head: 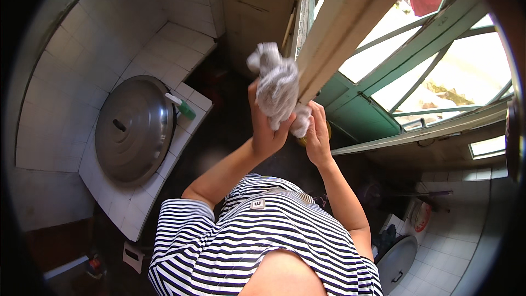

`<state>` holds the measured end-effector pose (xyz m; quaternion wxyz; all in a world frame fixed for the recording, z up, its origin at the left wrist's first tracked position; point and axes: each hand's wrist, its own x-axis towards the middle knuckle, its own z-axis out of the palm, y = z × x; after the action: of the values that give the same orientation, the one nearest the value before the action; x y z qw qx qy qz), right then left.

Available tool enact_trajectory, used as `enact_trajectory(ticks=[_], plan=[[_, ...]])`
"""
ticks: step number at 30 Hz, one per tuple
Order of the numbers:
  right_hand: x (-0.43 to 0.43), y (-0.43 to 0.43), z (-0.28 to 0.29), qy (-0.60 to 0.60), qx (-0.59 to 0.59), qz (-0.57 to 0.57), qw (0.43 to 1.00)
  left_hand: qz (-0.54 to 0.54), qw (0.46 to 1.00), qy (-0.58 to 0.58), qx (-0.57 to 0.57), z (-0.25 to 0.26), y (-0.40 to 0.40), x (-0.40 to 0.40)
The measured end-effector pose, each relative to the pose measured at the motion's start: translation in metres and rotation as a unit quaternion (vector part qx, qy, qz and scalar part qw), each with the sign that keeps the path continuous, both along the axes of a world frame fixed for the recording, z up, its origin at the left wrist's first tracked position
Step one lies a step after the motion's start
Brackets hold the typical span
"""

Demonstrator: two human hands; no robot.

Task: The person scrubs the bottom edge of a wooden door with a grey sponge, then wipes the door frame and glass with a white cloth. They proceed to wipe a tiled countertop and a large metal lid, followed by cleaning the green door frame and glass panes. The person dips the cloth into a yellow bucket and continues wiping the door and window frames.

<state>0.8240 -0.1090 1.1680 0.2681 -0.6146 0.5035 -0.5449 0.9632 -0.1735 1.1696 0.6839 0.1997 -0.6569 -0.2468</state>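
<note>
A crumpled light grey cloth (278, 88) is bunched in my left hand (267, 131), beside the long edge of a wooden door or frame (333, 33). My right hand (318, 135) grips another bunched part of grey cloth (301, 121) at the lower end of that wooden edge. The two hands are close together in front of my chest. Whether both bunches belong to one cloth cannot be told.
At left, a large metal lid (133, 129) and a green-and-white brush (181, 106) lie on a white tiled counter (141, 201). A green-framed glazed door or window (415, 59) stands at upper right. Another metal lid (397, 267) is at lower right.
</note>
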Motion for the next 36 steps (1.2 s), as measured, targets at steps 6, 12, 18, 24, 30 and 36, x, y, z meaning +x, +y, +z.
enact_trajectory(ticks=[6,12,18,24,30,36], plan=[[0.024,-0.013,-0.022,-0.002,0.028,0.072,0.997,0.099,0.994,-0.052,0.002,0.012,-0.028,0.018],[0.05,-0.006,-0.02,-0.023,0.025,0.049,0.998,0.042,0.947,-0.187,0.257,-0.133,-0.006,0.074],[0.062,-0.003,-0.021,-0.082,0.029,0.059,0.994,-0.031,0.996,0.074,0.049,0.016,-0.027,0.073],[0.08,-0.005,-0.034,-0.194,0.051,0.087,0.976,0.132,0.977,-0.157,-0.058,-0.004,-0.064,0.063],[0.079,0.005,-0.085,-0.263,0.136,0.026,0.955,-0.01,0.914,-0.322,0.246,-0.087,0.034,0.099],[0.066,0.043,-0.058,-0.461,0.068,0.045,0.884,-0.313,0.785,-0.435,0.312,0.059,0.043,0.093]])
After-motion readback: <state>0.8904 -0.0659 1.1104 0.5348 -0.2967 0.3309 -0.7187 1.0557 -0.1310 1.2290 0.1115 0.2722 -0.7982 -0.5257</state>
